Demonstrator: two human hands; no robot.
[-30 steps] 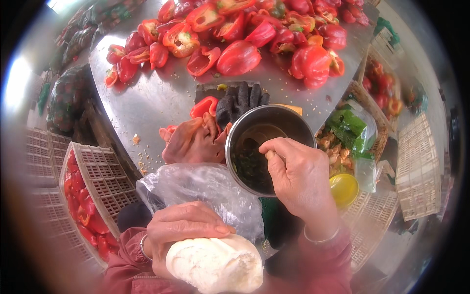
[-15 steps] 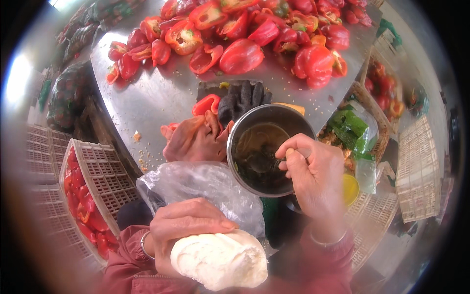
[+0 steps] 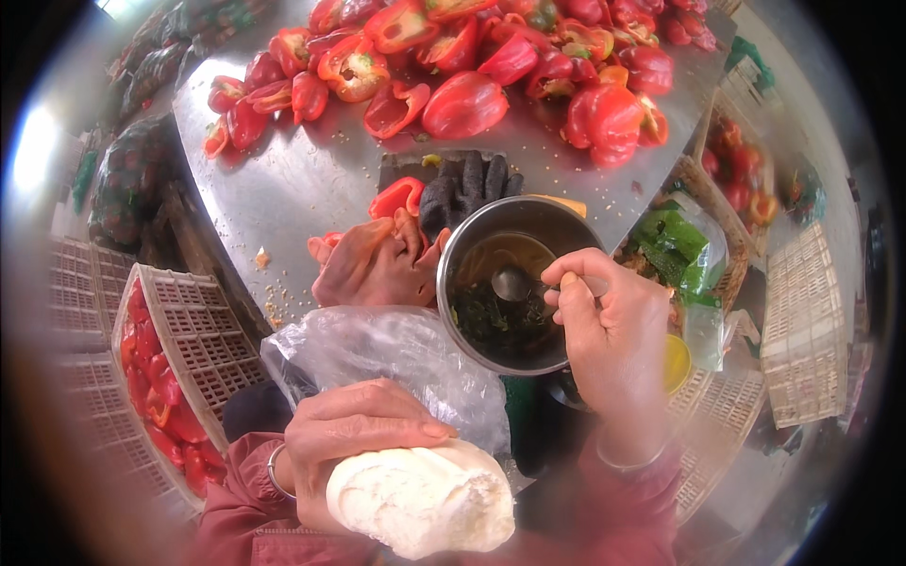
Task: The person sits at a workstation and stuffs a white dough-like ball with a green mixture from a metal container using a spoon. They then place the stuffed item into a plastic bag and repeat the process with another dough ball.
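A white steamed bun (image 3: 425, 500) with a torn end is held in my left hand (image 3: 363, 429), close to me at the bottom. My right hand (image 3: 613, 325) pinches the handle of a metal spoon (image 3: 512, 282), whose bowl sits inside a steel pot (image 3: 451, 321). Brownish soup (image 3: 505, 255) with dark green leaves fills the lower part of the pot. Just left of the pot lie an orange-brown rubber glove (image 3: 373, 274) and a dark grey glove (image 3: 462, 193). A crumpled clear plastic bag (image 3: 387, 354) lies between my left hand and the rubber glove.
Red bell peppers (image 3: 465, 104), some cut open, are heaped across the far side of the metal table (image 3: 311, 189). A crate (image 3: 203, 340) of red pepper pieces stands at left. On the right are a basket with green scraps (image 3: 670, 241) and a pale plastic crate (image 3: 802, 325).
The spoon's bowl has risen and shows more plainly in the soup, with my right hand shifted slightly. My left hand keeps its hold on the bun.
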